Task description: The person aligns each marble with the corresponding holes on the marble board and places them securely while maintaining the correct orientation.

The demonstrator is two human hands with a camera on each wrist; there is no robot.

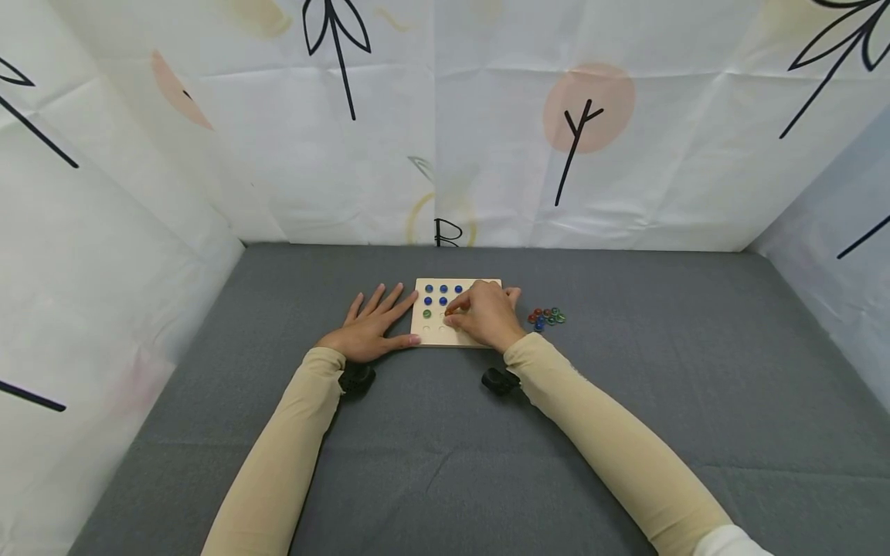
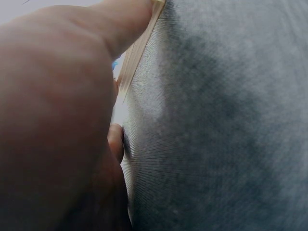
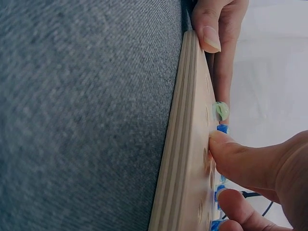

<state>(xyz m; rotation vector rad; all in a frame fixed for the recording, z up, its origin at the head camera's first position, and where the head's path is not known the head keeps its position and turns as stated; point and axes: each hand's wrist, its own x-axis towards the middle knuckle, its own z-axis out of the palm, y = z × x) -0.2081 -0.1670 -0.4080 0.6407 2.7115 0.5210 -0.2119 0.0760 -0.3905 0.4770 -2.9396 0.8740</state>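
A pale wooden board (image 1: pixel 434 337) with rows of round holes lies flat. Several blue marbles (image 1: pixel 443 289) sit in its two far rows, and a green marble (image 1: pixel 427 313) is in the row nearer me, at the left. My left hand (image 1: pixel 365 333) rests spread out, its thumb and index fingertip at the board's left edge. Over the board, my right hand (image 1: pixel 490 315) pinches a small reddish marble (image 1: pixel 448 312) between thumb and fingers, low at a hole beside the green one. The right hand hides the board's right part. In the right wrist view the pinched marble is hidden.
Loose red, green and blue marbles (image 1: pixel 546 317) lie in a cluster on the grey cloth (image 1: pixel 431 448), just right of the board. White printed fabric (image 1: pixel 487 154) walls the table at the back and both sides.
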